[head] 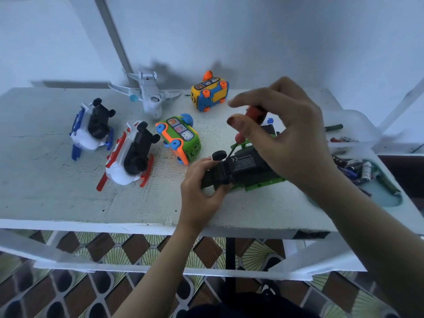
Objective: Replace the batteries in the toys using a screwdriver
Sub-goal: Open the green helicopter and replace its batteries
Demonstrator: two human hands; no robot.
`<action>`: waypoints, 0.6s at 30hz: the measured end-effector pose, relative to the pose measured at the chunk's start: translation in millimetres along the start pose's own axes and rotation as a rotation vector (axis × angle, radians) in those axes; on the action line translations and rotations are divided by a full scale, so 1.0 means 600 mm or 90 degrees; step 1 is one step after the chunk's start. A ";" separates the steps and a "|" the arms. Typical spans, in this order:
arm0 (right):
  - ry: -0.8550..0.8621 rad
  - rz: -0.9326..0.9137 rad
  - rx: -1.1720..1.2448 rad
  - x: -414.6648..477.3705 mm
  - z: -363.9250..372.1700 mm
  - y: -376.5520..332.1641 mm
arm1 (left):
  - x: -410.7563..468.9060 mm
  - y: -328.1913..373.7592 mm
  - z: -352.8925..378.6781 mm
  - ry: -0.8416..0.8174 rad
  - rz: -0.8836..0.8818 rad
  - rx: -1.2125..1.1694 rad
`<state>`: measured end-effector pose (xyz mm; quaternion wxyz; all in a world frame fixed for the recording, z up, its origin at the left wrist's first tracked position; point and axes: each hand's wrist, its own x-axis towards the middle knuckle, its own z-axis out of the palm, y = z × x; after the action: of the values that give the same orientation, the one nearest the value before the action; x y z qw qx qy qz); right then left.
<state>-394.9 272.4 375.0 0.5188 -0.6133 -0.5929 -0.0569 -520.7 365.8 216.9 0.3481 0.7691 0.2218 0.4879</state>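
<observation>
The right hand (286, 134) pinches the screwdriver (240, 137), its shaft slanting down onto the upturned car (249, 165). The left hand (199, 185) grips the car's wheel end.

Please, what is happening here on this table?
A person is working on a green toy car, which lies underside up on the table. The left hand grips its wheel end. The right hand holds a red screwdriver with the tip down on the car's underside, whose panel looks closed. Five other toys lie to the left. Loose batteries lie in a tray on the right.
</observation>
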 end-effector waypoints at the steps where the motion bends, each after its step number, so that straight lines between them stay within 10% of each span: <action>1: -0.002 -0.007 -0.023 -0.002 0.001 0.000 | 0.000 0.000 0.000 0.001 -0.001 -0.001; 8: -0.133 0.048 0.128 -0.004 0.000 -0.022 | 0.000 -0.001 0.001 -0.006 -0.013 -0.003; 18: -0.074 0.011 -0.226 -0.008 -0.020 -0.021 | 0.000 -0.002 0.000 0.001 -0.006 -0.010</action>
<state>-399.6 257.9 384.5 0.3679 -0.7025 -0.5971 -0.1208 -520.8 366.9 216.2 0.3559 0.7648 0.2222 0.4888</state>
